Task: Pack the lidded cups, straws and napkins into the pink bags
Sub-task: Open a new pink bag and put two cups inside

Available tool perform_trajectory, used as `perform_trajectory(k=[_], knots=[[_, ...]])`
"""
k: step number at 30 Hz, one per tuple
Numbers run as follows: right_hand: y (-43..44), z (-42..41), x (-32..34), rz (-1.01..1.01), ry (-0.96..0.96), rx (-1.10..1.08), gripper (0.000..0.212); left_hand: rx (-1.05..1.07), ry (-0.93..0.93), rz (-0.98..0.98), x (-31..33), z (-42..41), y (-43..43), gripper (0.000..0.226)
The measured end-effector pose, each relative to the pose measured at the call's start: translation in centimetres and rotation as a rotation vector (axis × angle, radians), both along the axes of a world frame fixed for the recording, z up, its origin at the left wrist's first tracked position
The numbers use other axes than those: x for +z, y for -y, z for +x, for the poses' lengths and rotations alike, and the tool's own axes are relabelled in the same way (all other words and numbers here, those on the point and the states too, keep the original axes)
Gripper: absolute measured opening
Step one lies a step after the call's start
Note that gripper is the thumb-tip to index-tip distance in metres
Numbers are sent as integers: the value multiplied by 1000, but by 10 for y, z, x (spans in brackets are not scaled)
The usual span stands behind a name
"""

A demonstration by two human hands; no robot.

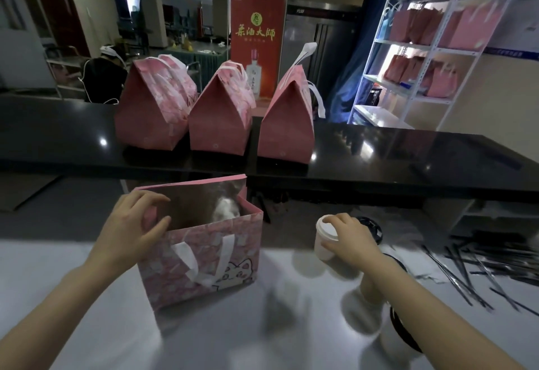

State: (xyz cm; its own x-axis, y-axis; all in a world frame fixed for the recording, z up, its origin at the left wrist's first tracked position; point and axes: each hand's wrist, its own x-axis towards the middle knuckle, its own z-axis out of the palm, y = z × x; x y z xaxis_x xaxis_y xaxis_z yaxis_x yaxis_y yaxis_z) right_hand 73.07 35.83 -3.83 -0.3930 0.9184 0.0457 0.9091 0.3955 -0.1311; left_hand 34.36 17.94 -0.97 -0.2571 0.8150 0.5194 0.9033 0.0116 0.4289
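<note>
Left grip (137,224) on the open pink bag (201,267), right grip (350,238) on a lidded cup (323,248).

Nearest me, both bare forearms reach forward over the pale bench (73,267). The left grip pinches the bag's left rim between thumb and curled fingers. The bag stands upright, mouth open, with a cat drawing on its front. The right grip curls over the white cup's lid, just right of the bag; I cannot tell whether the cup touches the bench. Black straws (481,267) lie scattered farther right. Beyond, 3 closed pink bags (220,119) stand in a row on a black bench (408,159). Behind them, a red banner (256,37) reads 茶油大師 in gold.
</note>
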Motion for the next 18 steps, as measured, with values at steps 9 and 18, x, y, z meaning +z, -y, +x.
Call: perform_trajectory(k=[9,18], knots=[[-55,-22,-13,-152,207,-112,81,-114,-51,-97,8,-36,-40,25],[-66,-32,-29,-177,337,-156,82,-226,34,-126,17,-51,-47,24]])
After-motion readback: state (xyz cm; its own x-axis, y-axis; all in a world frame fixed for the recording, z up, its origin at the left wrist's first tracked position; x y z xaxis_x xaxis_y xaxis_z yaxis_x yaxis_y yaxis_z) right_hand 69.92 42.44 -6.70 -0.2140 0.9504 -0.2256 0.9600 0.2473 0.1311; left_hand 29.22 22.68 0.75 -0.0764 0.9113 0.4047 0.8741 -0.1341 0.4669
